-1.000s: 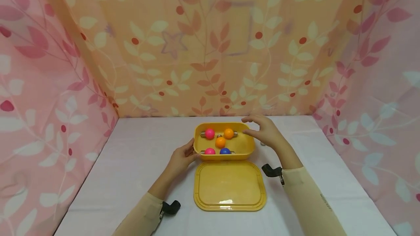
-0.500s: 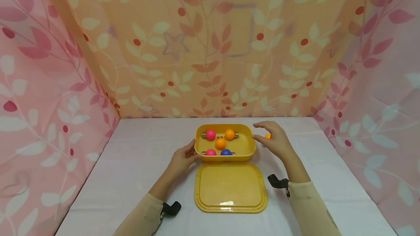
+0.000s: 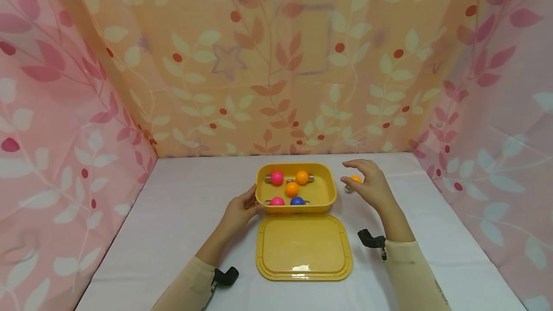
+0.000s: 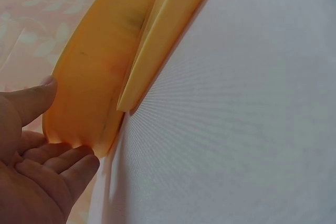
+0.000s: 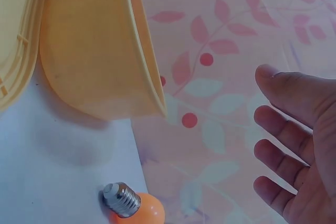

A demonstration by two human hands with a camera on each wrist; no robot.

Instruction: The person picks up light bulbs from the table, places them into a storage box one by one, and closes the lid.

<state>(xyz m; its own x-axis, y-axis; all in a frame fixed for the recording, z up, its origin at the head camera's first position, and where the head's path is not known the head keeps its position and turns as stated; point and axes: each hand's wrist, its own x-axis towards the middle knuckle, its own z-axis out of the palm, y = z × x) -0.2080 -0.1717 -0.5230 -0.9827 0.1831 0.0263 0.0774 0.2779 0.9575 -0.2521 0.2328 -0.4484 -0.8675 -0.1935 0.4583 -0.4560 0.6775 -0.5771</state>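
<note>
On the table (image 3: 186, 191) before you sits a box (image 3: 323, 192), its lid (image 3: 304, 244) lying on your side of it. In the box lie five bulbs (image 3: 292, 189): two behind, one between, two in front. Your left hand (image 3: 239, 209) touches the box's left end; right of the box, a sixth bulb (image 3: 356, 178) lies near your right hand (image 3: 370, 186), apart from it. Cloth (image 3: 268, 61) hangs behind the table and on both sides.

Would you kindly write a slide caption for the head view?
Left hand touching a box of five bulbs, lid in front; right hand open near a sixth bulb on the table.
</note>
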